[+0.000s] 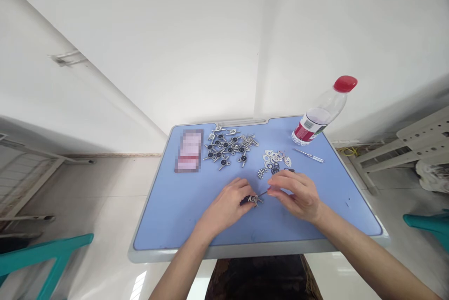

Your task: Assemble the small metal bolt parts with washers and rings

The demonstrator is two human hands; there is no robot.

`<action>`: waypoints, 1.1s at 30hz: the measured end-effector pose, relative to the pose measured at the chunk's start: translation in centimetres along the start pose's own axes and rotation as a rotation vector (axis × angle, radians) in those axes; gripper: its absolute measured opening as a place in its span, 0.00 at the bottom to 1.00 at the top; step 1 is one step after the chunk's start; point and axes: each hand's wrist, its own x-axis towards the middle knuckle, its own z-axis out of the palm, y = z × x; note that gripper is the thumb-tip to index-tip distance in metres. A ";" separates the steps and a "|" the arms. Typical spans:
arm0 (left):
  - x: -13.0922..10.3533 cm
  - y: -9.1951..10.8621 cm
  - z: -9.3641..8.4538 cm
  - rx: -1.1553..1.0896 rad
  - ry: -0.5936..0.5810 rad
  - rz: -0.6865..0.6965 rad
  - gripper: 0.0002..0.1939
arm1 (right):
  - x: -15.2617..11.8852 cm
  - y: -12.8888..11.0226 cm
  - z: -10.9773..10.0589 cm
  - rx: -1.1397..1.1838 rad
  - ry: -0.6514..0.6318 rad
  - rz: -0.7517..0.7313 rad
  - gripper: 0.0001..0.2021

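My left hand (229,202) is closed around a small metal fitting (255,200) with a dark part, low over the front half of the table. My right hand (296,195) pinches a thin metal pin-like piece (263,193), whose tip meets the fitting; its other end is hidden by the fingers. Beyond my hands lie a pile of similar metal fittings with black round centres (229,149), flat silver plates (270,157), black rings (275,167) and a cluster of small shiny metal pieces (262,173).
A screwdriver with a clear handle (310,155) lies on the blue table (168,216). Behind it stands a red-capped plastic bottle (319,117). A blurred pink and white rectangular item (189,150) rests at left. Teal stools (59,253) flank the table; a white wall is behind.
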 end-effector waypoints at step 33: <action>0.0 0.0 0.0 -0.003 0.001 0.003 0.02 | -0.3 0.4 0.1 0.112 -0.096 0.081 0.20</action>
